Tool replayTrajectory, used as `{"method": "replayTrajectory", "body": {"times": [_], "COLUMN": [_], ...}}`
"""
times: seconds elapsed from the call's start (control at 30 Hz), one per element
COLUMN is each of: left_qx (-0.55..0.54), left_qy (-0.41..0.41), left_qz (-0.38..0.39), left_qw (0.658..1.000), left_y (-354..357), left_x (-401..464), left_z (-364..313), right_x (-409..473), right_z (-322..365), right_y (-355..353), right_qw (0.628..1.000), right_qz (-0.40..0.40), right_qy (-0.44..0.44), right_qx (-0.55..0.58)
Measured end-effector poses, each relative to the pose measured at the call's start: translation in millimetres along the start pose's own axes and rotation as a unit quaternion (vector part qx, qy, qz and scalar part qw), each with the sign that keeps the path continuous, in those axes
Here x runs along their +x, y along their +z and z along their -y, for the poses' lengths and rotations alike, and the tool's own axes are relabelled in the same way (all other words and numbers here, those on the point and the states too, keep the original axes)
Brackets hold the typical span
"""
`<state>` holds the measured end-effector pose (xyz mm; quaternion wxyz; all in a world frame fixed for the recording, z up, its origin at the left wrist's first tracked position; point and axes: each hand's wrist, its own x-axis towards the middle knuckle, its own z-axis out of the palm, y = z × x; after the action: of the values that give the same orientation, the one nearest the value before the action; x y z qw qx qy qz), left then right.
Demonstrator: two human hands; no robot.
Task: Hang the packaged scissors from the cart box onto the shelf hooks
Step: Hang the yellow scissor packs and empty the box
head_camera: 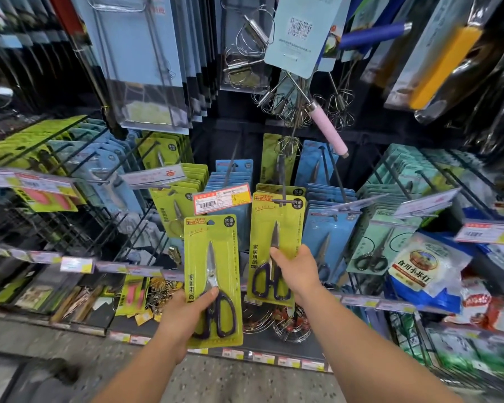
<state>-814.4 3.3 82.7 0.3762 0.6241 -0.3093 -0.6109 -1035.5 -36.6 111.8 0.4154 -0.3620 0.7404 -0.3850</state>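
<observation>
Packaged scissors [277, 245] pinched by the right hand [296, 267] are being threaded onto the hook [282, 202]; just left of that hook, the left hand [184, 312] grips a second pack [213, 280], awaiting its turn.

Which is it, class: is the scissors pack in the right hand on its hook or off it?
On. The hook passes through the hole at the top of the pack, while the right hand holds its lower part.
</observation>
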Motion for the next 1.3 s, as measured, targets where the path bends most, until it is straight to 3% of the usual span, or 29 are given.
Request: {"method": "replayTrajectory", "body": {"times": [0.17,0.37,0.57,0.67,0.83,1.3], "left_qx": [0.018,0.052,0.056,0.075,0.101,0.096], "left_qy": [-0.018,-0.017,-0.009,0.006,0.034,0.055], "left_qz": [0.022,0.030,0.029,0.042,0.066,0.101], "left_qw": [0.999,0.998,0.998,0.996,0.992,0.989], "left_y": [3.6,7.7,26.0,39.2,59.1,94.7], "left_x": [-5.7,-2.4,-8.9,-11.8,-11.7,-5.2], "left_z": [-5.3,2.5,0.0,0.3,-0.5,-19.1], "right_x": [9.9,1.4,-34.0,-44.2,-43.3,-22.7], "right_z": [4.4,-7.0,-17.1,-19.1,-23.8,-14.5], "right_y": [-2.7,-6.5,-4.9,-6.9,-19.1,-38.4], "right_qw": [0.997,0.993,0.973,0.969,0.986,0.994], "right_qz": [0.000,0.028,0.204,0.238,0.151,0.089], "right_qy": [0.029,0.068,0.100,0.056,-0.044,-0.050], "right_qx": [-0.078,-0.091,0.034,0.024,-0.055,-0.027]}}
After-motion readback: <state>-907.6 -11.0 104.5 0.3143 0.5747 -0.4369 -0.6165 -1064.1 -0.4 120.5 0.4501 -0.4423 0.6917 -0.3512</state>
